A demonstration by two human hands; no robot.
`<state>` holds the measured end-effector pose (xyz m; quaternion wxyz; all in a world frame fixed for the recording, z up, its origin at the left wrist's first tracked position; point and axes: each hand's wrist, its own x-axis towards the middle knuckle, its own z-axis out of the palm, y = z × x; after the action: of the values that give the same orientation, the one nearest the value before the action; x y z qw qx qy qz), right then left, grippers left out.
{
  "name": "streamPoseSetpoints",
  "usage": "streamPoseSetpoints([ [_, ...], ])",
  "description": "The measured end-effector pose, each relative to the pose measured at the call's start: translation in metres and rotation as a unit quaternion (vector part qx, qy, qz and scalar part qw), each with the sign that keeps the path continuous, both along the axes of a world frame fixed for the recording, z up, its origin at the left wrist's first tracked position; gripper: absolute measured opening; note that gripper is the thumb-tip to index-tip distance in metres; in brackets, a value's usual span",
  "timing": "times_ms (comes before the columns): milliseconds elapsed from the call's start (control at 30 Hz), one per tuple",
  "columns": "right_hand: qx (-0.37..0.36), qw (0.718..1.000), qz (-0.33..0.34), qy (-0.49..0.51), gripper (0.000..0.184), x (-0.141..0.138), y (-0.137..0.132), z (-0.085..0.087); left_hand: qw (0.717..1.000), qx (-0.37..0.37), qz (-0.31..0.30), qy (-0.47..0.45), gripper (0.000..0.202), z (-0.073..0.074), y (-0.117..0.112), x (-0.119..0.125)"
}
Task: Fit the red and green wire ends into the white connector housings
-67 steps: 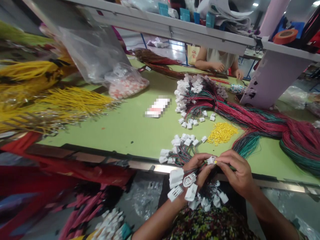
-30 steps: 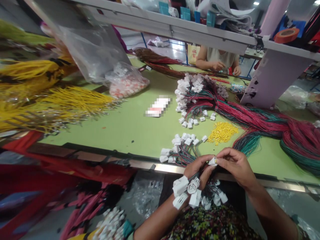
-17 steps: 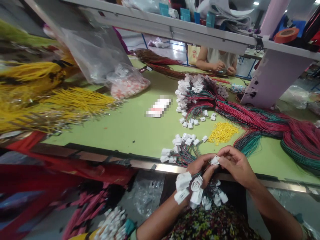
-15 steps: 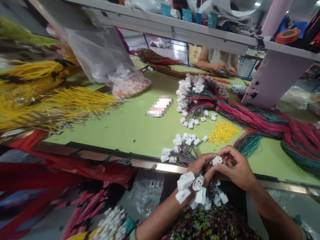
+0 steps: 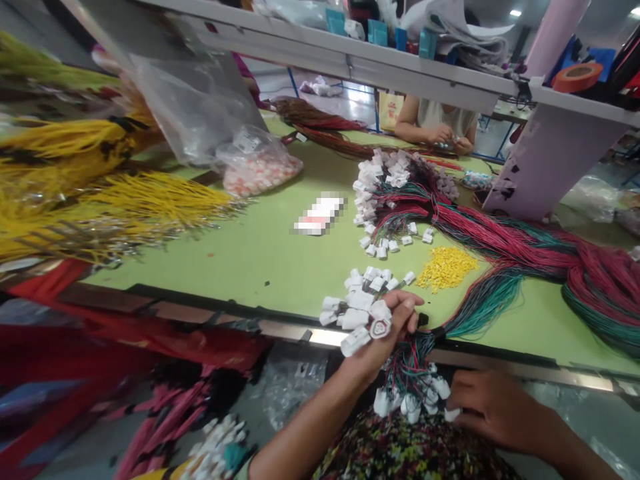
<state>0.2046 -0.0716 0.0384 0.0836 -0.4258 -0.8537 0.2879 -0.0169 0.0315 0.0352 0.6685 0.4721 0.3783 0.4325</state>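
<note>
My left hand point(image 5: 400, 323) is at the table's front edge, fingers curled around wires. White plug connectors point(image 5: 357, 319) stick out on its wrist side, one showing its open end. From the wire bundle point(image 5: 417, 350) below it, more white connectors point(image 5: 410, 403) hang over my lap. Lower right, my right hand point(image 5: 493, 407) has its fingertips closed at a single white connector point(image 5: 451, 415) on the edge of that hanging group. A heap of small yellow pieces point(image 5: 447, 268) lies on the table just beyond my left hand.
A large bundle of red and green wires point(image 5: 505, 233) with white connectors stretches across the green table point(image 5: 240, 253). Yellow wires point(image 5: 165, 193) lie left, near a plastic bag of orange-white parts point(image 5: 260, 170). A shelf point(image 5: 350, 63) spans above; a person point(image 5: 440, 127) sits opposite.
My right hand has moved down toward my lap, away from the connector held between both hands. My left hand has turned and shifted slightly up, its connectors moving up and left.
</note>
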Motion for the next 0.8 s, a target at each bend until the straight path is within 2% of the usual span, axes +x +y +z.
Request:
streamPoseSetpoints([
  [67, 0.002, 0.999, -0.024, 0.033, 0.009, -0.004, 0.004, 0.010, 0.996, 0.057, -0.065, 0.039, 0.031, -0.005, -0.001, 0.005],
  [133, 0.048, 0.988, -0.092, 0.113, 0.011, -0.010, 0.015, 0.023, 0.986, 0.100, -0.117, 0.067, 0.030, -0.004, -0.002, 0.008],
  [200, 0.110, 0.960, -0.158, 0.205, 0.015, -0.020, 0.029, 0.035, 0.976, 0.134, -0.151, 0.086, 0.030, 0.001, -0.003, 0.007],
  [267, 0.140, 0.937, -0.173, 0.271, 0.023, -0.032, 0.042, 0.043, 0.965, 0.190, -0.158, 0.090, 0.028, 0.008, -0.003, 0.004],
  [400, 0.099, 0.939, -0.132, 0.302, 0.028, -0.049, 0.059, 0.047, 0.948, 0.282, -0.116, 0.089, 0.018, 0.012, -0.002, -0.002],
  [500, 0.080, 0.928, -0.177, 0.317, 0.025, -0.053, 0.063, 0.040, 0.959, 0.246, -0.094, 0.103, 0.002, 0.001, -0.004, 0.002],
  [533, 0.076, 0.919, -0.205, 0.329, 0.024, -0.053, 0.064, 0.036, 0.966, 0.222, -0.074, 0.108, 0.007, -0.005, -0.005, 0.005],
  [600, 0.059, 0.893, -0.265, 0.360, 0.024, -0.051, 0.064, 0.026, 0.978, 0.186, 0.020, 0.095, 0.025, -0.018, -0.010, 0.013],
  [667, 0.032, 0.866, -0.314, 0.388, 0.026, -0.050, 0.064, 0.018, 0.978, 0.174, 0.084, 0.078, 0.031, -0.029, -0.014, 0.021],
  [733, 0.020, 0.852, -0.336, 0.401, 0.027, -0.050, 0.064, 0.013, 0.978, 0.172, 0.102, 0.050, 0.032, -0.037, -0.018, 0.026],
  [800, 0.047, 0.857, -0.330, 0.392, 0.018, -0.049, 0.064, 0.013, 0.984, 0.153, 0.088, 0.028, 0.035, -0.040, -0.020, 0.027],
])
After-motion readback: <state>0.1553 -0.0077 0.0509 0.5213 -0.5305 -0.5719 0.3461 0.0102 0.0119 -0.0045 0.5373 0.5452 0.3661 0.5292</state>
